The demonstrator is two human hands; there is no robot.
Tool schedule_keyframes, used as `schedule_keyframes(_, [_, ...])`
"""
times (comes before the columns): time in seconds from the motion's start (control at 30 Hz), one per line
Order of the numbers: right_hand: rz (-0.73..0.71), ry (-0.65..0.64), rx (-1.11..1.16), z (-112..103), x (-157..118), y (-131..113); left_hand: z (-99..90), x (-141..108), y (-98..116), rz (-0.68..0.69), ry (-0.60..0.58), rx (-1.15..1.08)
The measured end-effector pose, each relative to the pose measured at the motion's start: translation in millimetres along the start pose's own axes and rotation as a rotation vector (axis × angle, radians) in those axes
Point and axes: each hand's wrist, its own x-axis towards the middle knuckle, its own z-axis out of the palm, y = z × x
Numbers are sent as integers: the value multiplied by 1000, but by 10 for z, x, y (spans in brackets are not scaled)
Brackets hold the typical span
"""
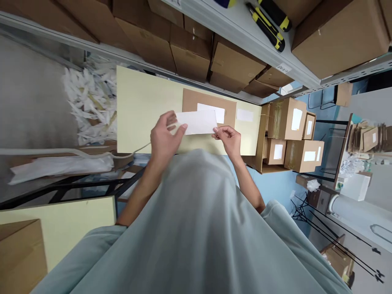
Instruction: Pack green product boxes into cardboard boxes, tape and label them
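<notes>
A blank white paper slip (197, 122) is held up level over the pale yellow table, in front of my shirt. My right hand (229, 139) pinches its right end between thumb and fingertips. At the other end, my left hand (167, 132) has its thumb on the slip and its fingers curled about the left edge, slightly blurred. Behind the slip, a flat brown cardboard piece (191, 98) lies on the table, bearing a white label (219, 115) that the slip partly covers. Another white label (245, 115) lies on the tabletop to the right.
A shelf with cardboard boxes (190, 51) runs above the table's far side; yellow-black box cutters (266, 28) lie on it. At the table's right end stands an open carton (260, 143) beside several labelled boxes (288, 118). White paper scraps (88, 102) are heaped at left.
</notes>
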Motion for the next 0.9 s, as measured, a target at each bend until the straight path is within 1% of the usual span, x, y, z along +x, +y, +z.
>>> schedule_keyframes(0.03, [-5,4,6,68,-19,0,-14,-17,56,107,12,65])
schedule_keyframes(0.07, [-13,1,11,135,-40,-5,-22,-50,128,198,-15,111])
schedule_keyframes(0.1, [-19,-9,16,198,-61,-18,-26,-92,210,267,-71,131])
schedule_keyframes(0.17, [-25,-41,35,304,-101,-62,-30,-183,372,344,-187,107])
schedule_keyframes(0.2, [-27,-62,51,345,-119,-92,-34,-219,439,360,-214,82])
schedule_keyframes(0.23, [-31,-83,66,378,-136,-124,-42,-244,490,367,-216,56])
schedule_keyframes(0.3, [-45,-122,92,423,-163,-191,-74,-255,547,366,-181,18])
schedule_keyframes(0.37, [-56,-158,92,447,-187,-252,-121,-227,558,352,-157,-3])
schedule_keyframes(0.6, [-89,-220,-26,525,-236,-389,-311,-150,571,319,-179,-36])
schedule_keyframes(0.67, [-118,-228,-71,572,-245,-419,-373,-155,599,278,-196,-55])
schedule_keyframes(0.73, [-141,-226,-119,635,-258,-450,-443,-159,630,206,-209,-79])
schedule_keyframes(0.83, [-139,-212,-168,756,-288,-481,-562,-151,663,99,-221,-126])
schedule_keyframes(0.9, [-134,-210,-178,845,-311,-480,-651,-135,666,60,-231,-155])
